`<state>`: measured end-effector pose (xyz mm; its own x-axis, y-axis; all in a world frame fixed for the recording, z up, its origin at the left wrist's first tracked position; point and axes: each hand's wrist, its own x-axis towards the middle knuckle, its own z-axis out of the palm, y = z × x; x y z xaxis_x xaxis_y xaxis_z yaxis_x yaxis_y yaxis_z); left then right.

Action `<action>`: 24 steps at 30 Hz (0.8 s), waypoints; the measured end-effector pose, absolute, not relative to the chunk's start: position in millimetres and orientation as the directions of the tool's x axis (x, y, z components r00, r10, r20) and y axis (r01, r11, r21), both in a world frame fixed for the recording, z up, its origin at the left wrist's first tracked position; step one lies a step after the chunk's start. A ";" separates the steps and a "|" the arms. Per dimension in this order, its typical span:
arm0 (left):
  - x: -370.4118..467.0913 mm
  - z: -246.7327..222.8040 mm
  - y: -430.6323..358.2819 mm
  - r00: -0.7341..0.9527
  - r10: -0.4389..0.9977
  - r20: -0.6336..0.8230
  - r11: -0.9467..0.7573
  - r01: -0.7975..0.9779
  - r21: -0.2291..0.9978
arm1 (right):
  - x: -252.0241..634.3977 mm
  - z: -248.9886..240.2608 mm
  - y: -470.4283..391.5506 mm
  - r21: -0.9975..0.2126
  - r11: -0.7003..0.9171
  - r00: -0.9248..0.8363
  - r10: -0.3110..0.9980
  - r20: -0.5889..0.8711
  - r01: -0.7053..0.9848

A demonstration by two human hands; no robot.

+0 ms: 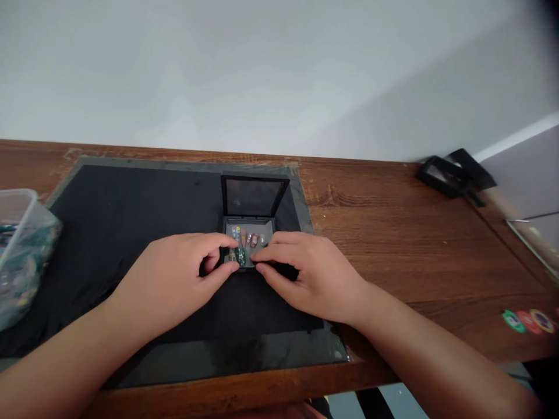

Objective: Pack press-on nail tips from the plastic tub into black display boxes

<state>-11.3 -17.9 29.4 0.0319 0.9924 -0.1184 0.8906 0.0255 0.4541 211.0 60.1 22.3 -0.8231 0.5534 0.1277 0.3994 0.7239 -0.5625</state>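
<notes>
A small black display box (248,221) stands with its windowed lid (254,196) raised. Several decorated false nails (254,239) lie on its grey inside. My left hand (174,270) reaches in from the left, with thumb and index finger at the two ends of a dark green false nail (240,256) bearing a star. Over the right front corner of the box, my right hand (312,270) has its thumb and index tips nearly together. Whatever is between those tips is too small or hidden to make out.
The box rests on a black mat (144,203) on a wooden table (371,233). At the left stands a clear plastic tub (32,244) of mixed small items. Black objects (454,173) lie far right, with colourful round pieces (527,320) near the right edge.
</notes>
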 end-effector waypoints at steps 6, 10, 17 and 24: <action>-12.3 31.7 -19.3 0.017 0.993 -0.114 0.036 0.894 0.447 | 210.6 22.9 58.9 -0.560 0.721 -0.816 0.563 0.132 0.408; -12.5 31.7 -19.9 0.006 0.992 -0.129 0.053 0.892 0.449 | 210.4 23.1 58.8 -0.568 0.716 -0.815 0.565 0.128 0.407; -11.9 30.1 -18.7 -0.004 0.992 -0.128 0.061 0.892 0.449 | 211.7 22.4 58.9 -0.568 0.722 -0.829 0.546 0.116 0.396; -9.8 29.1 -19.9 0.085 0.990 -0.117 -0.021 0.886 0.464 | 211.7 22.8 59.2 -0.569 0.718 -0.832 0.545 0.102 0.400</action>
<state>-9.8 -19.9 29.1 0.0847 0.9896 -0.1166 0.8857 -0.0212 0.4638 211.7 59.2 22.8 -0.8323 0.5448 0.1021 0.4003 0.7182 -0.5692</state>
